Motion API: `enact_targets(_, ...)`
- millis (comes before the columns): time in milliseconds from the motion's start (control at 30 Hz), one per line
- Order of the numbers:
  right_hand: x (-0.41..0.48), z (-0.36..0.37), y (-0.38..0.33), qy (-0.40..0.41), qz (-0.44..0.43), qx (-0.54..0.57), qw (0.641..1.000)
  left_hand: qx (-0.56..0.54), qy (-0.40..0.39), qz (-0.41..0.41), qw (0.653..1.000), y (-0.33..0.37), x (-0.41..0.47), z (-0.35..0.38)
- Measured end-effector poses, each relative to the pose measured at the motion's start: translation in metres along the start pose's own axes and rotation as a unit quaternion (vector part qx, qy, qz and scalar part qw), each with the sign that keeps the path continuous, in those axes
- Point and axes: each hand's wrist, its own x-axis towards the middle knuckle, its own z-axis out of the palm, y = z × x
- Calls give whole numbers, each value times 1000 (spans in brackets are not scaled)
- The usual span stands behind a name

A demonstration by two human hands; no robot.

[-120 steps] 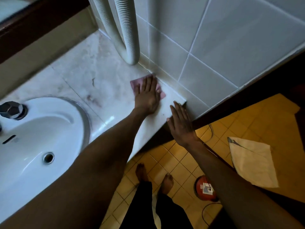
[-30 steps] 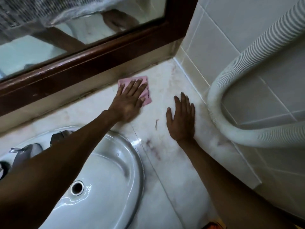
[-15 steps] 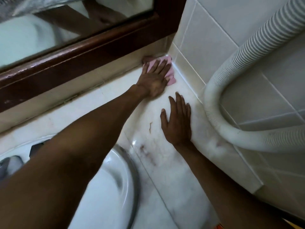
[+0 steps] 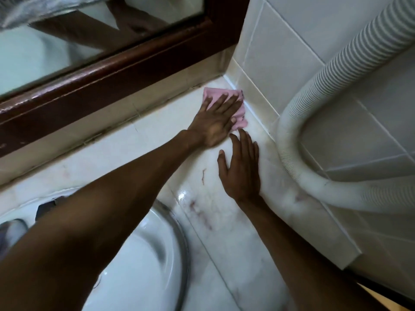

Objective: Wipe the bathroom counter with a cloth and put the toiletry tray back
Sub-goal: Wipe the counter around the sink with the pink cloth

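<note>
Left hand [image 4: 216, 126] flat, pressing cloth [image 4: 238, 113] into surface [image 4: 235, 239] corner (by tiled wall); right hand [image 4: 241, 169] flat, empty, alongside.

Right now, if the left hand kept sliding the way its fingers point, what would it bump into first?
Probably the tiled side wall near the corner. The left hand lies flat on the pink cloth, fingers aimed up and right along the counter. The cloth's far edge already seems to reach the wall's base.

Glossy veined marble-like counter [image 4: 235, 232], soft pink cloth [image 4: 215, 95], ribbed plastic hose [image 4: 336, 70], varnished, perhaps wooden mirror frame [image 4: 112, 75]
</note>
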Motion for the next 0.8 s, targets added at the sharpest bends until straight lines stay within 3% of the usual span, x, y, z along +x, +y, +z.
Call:
enact_targets(100, 0, -1, 1, -1, -9, 2, 1000, -13, -6, 23, 1000, -25, 5, -15)
enact_targets(267, 0, -1, 1, 8, -8, 20, 1000, -1, 27, -78, 997, -18, 9, -15)
enact_targets(467, -1, -1, 2, 17, -8, 43, 999, -1, 4, -3, 1000, -37, -59, -12)
enact_targets(667, 0, -2, 3, 16, -13, 40, 999, 12, 51, -143, 988, -32, -62, -9)
enact_targets(800, -2, 0, 4, 23, -16, 46, 999, 18, 44, -88, 995, 0, -110, 8)
